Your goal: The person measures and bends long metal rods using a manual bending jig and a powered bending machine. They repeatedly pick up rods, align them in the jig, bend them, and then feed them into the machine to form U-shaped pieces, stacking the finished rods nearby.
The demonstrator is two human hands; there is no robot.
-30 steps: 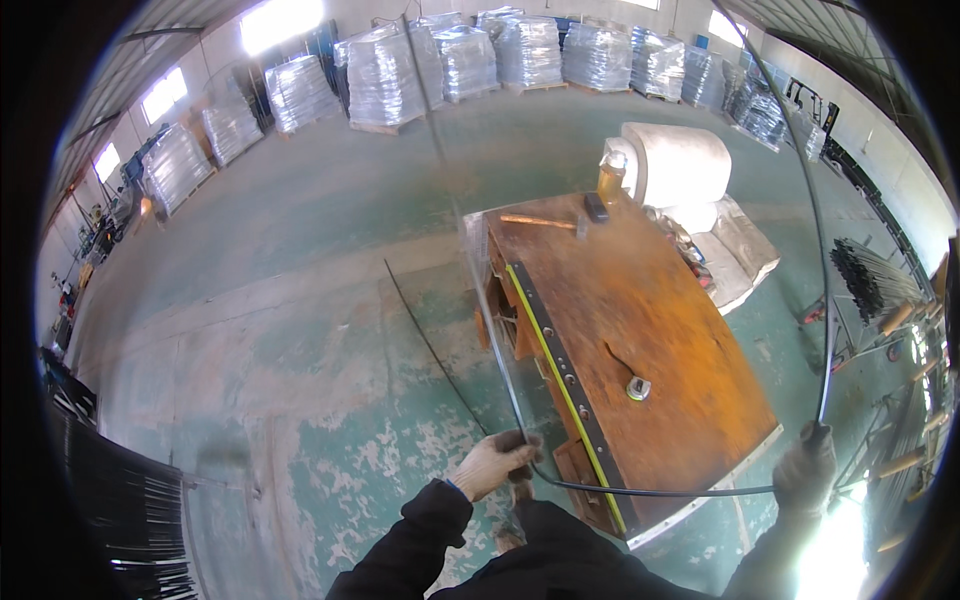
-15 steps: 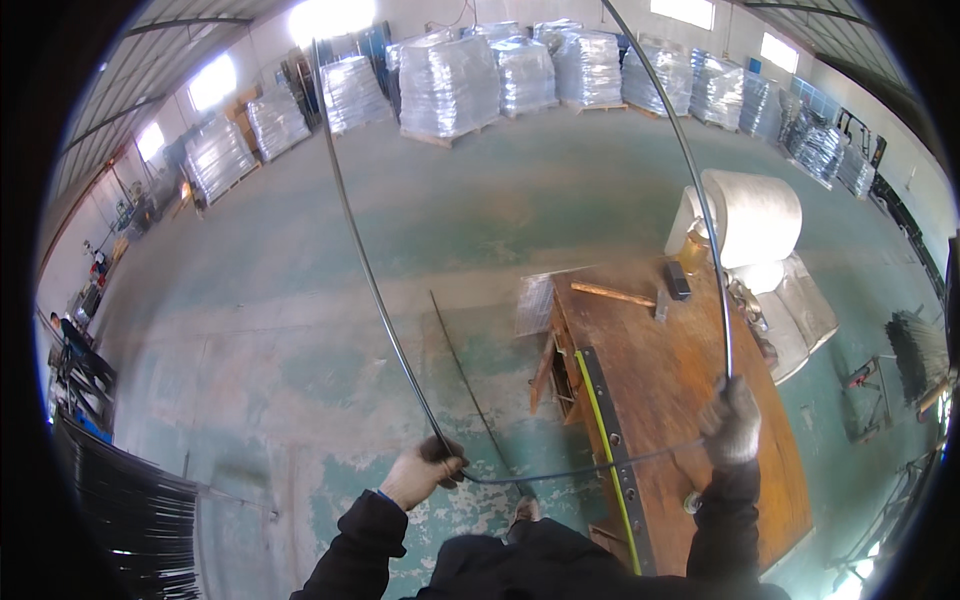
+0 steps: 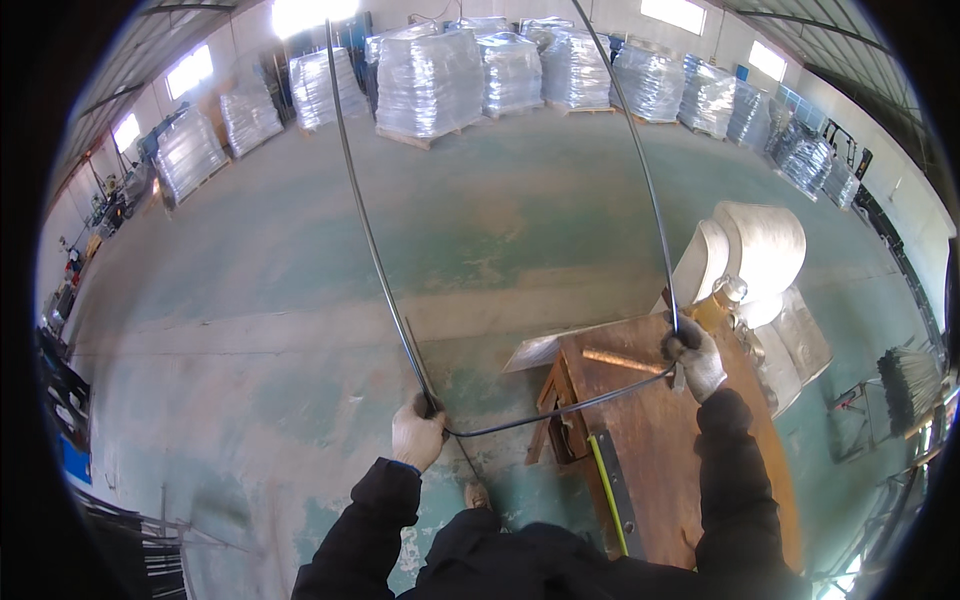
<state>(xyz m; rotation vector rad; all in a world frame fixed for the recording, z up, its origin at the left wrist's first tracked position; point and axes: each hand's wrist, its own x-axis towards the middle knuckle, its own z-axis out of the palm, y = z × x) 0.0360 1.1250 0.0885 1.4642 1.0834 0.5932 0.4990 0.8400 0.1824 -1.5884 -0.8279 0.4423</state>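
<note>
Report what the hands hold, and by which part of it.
A thin bent rod: the left hand grips it at or near its left bend, the right hand at or near its right bend.

The room is a large hall. Its floor is green, with brownish dusty areas and pale patches where the colour is broken. The walls are whitish, and above them the ceiling slopes at both sides. Strong white light shines in the windows, which sit high on the walls. Along the far side stand many tall stacks in shiny clear film, several of them visibly on pallets. At the right there is a brown wooden desk, and just beyond it a pale padded seat.
</note>
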